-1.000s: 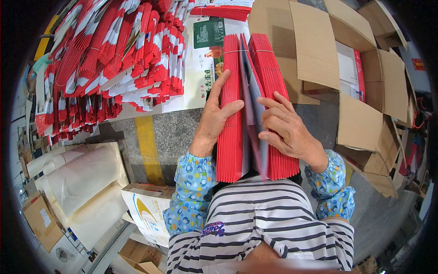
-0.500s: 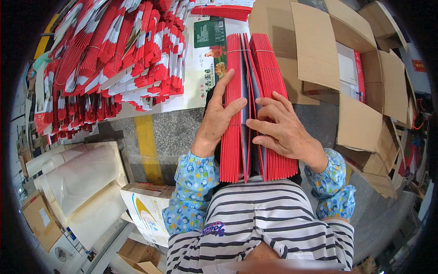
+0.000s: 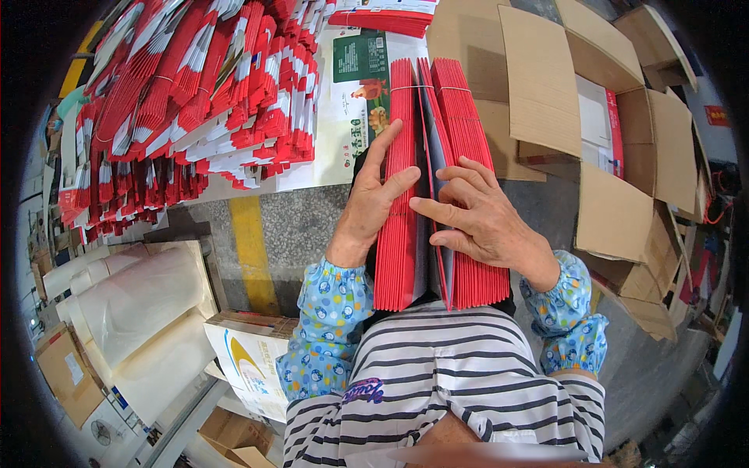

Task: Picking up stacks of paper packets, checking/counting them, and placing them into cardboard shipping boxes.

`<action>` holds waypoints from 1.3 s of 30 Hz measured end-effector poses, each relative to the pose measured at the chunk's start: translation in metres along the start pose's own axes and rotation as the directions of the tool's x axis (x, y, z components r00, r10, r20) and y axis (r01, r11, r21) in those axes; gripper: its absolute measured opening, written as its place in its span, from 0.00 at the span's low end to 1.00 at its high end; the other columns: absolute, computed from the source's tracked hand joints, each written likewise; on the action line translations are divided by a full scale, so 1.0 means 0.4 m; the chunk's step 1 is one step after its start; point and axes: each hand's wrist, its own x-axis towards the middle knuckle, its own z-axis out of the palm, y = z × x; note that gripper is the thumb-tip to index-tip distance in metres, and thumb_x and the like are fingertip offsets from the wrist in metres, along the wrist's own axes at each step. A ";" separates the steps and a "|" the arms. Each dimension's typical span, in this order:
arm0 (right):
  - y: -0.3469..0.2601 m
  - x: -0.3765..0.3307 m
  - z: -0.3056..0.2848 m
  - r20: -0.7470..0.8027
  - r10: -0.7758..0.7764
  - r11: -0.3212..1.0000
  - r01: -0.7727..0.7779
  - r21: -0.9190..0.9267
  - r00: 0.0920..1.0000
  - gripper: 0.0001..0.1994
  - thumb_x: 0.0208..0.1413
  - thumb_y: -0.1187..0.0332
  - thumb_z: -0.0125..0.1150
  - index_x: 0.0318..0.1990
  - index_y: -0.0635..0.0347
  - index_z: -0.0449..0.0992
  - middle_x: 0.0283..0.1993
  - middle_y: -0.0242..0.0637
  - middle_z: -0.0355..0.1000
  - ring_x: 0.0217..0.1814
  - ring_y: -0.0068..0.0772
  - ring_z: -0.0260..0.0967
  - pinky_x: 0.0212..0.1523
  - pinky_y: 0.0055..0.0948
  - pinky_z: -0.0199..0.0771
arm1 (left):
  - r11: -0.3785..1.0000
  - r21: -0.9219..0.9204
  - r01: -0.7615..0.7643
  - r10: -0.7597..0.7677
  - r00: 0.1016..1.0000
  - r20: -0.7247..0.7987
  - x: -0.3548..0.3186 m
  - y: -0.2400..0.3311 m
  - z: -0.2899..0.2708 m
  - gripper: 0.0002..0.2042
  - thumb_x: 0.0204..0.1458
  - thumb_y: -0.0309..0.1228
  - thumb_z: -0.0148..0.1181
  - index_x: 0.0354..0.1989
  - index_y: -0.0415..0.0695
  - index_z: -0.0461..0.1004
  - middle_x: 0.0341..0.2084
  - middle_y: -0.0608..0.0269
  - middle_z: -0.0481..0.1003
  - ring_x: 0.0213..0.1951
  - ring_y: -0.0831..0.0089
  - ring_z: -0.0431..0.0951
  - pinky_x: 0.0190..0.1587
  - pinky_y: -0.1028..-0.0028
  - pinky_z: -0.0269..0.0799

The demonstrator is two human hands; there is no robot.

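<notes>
A banded bundle of folded red cartons lies upright along my lap, its folded edges facing up and a thin band across the far end. A gap with grey inner faces parts it lengthwise. My left hand clasps the left part, index finger stretched along it and thumb over the top; its other fingers are mostly hidden. Over the gap and the right part is my right hand, fingers spread, with the index fingertip reaching across to the left part's inner edge. A single folded layer leans against the gap's right side.
Many red and white folded cartons are heaped on the table at far left, beside a printed sheet. Opened brown cardboard boxes stand at right. At lower left are cream sheets and a white printed carton.
My right index finger has moved left across the gap. The folded layer that stood mid-gap now lies against the left part. My left hand has hardly moved.
</notes>
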 end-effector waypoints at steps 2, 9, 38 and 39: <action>0.001 0.000 0.000 -0.006 -0.011 1.000 0.011 -0.009 1.000 0.23 0.53 0.52 0.61 0.55 0.49 0.76 0.35 0.37 0.65 0.56 0.45 0.62 0.67 0.53 0.53 | 0.999 0.049 -0.011 0.011 1.000 0.002 0.001 0.007 0.007 0.34 0.53 0.25 0.60 0.68 0.40 0.53 0.66 0.56 0.56 0.67 0.69 0.54 0.68 0.71 0.48; 0.001 0.002 -0.003 0.011 -0.027 1.000 0.027 0.000 1.000 0.22 0.52 0.52 0.61 0.51 0.52 0.78 0.37 0.37 0.64 0.57 0.46 0.62 0.66 0.53 0.53 | 0.999 0.050 -0.013 0.013 1.000 -0.003 0.000 0.009 0.010 0.32 0.54 0.27 0.60 0.68 0.39 0.54 0.65 0.55 0.58 0.66 0.69 0.57 0.66 0.71 0.52; -0.005 0.009 -0.006 -0.003 -0.028 0.999 0.028 -0.030 1.000 0.17 0.52 0.54 0.63 0.46 0.53 0.79 0.39 0.37 0.66 0.57 0.47 0.61 0.63 0.49 0.56 | 1.000 0.025 -0.006 0.007 1.000 -0.018 -0.003 0.012 0.014 0.31 0.53 0.27 0.60 0.66 0.41 0.58 0.64 0.55 0.60 0.65 0.68 0.58 0.66 0.71 0.52; -0.007 0.011 -0.009 -0.026 -0.002 0.999 0.003 0.045 1.000 0.15 0.52 0.55 0.63 0.41 0.55 0.78 0.39 0.38 0.67 0.58 0.48 0.62 0.63 0.49 0.56 | 0.999 0.035 -0.009 0.010 1.000 -0.024 -0.004 0.013 0.012 0.31 0.53 0.27 0.60 0.66 0.41 0.58 0.63 0.55 0.61 0.65 0.69 0.58 0.66 0.71 0.52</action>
